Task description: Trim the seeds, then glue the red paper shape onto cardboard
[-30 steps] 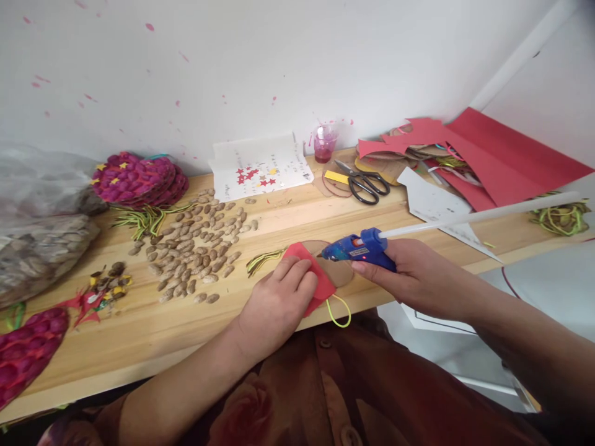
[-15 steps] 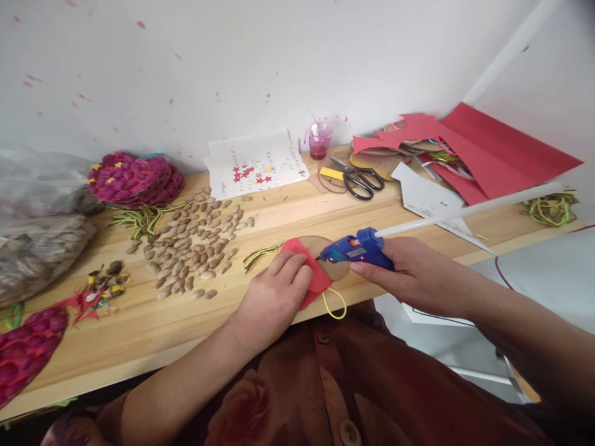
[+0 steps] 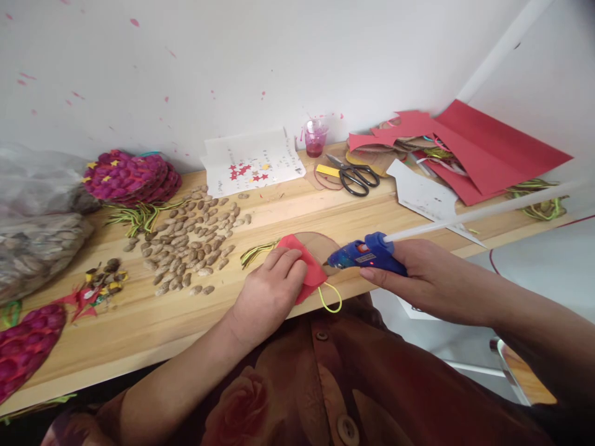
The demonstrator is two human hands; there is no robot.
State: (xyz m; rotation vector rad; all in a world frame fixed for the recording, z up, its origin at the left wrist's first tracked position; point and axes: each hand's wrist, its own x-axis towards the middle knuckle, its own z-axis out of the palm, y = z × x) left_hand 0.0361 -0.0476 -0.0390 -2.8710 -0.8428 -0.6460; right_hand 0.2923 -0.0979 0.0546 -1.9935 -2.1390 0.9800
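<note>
My left hand [image 3: 272, 288] is closed on a folded-back piece of red paper [image 3: 310, 266] near the table's front edge. Under the paper lies a round brown cardboard disc [image 3: 316, 243]. A yellow-green cord loop [image 3: 332, 297] sticks out at its near side, and a tassel of green and dark strands [image 3: 256, 251] at its left. In my right hand [image 3: 418, 279] is a blue hot glue gun [image 3: 367, 254] with a long white glue stick [image 3: 446, 220] in its back. Its nozzle points left, close to the disc; whether it touches is unclear.
Loose peanut-like shells or beans [image 3: 190, 238] are spread left of my hand. Behind stand purple decorated discs [image 3: 134, 176], a white sheet [image 3: 253, 161] with small stars, a plastic cup [image 3: 316, 139] of red liquid and scissors [image 3: 353, 176]. Red paper sheets [image 3: 493, 155] lie at right.
The glue gun in my right hand has drawn slightly right, away from the red paper's edge. More of the cardboard disc shows. My left hand keeps its hold on the paper.
</note>
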